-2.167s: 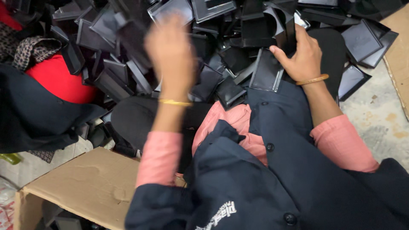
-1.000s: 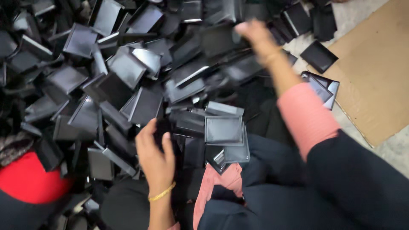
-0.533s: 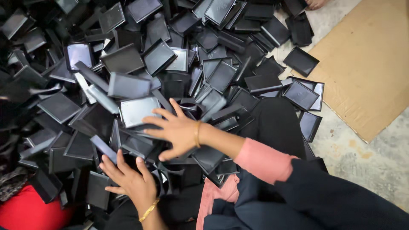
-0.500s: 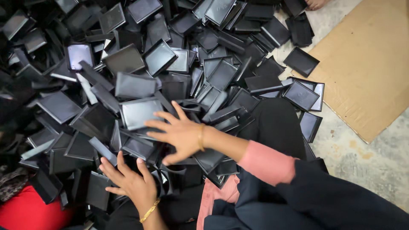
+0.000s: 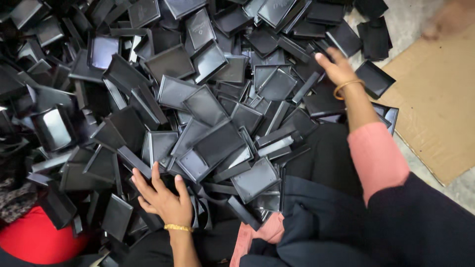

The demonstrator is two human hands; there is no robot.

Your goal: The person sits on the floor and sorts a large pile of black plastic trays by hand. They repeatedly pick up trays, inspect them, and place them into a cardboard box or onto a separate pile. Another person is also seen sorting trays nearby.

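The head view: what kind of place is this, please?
Probably a small workshop or sorting floor, not a home. A large heap of identical black plastic trays covers the ground, flattened cardboard lies on bare concrete, and the left hand and right hand reach into the heap.

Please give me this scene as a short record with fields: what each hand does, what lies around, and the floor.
left hand: open, fingers spread, resting on the near edge of the pile of black trays
right hand: reaching far to the right side of the pile, fingers on a black tray; whether it grips one cannot be told
bracelets: a gold one on each wrist
sleeves: pink under dark cloth
cardboard sheet: flat on the floor, right
red object: bottom left, partly hidden
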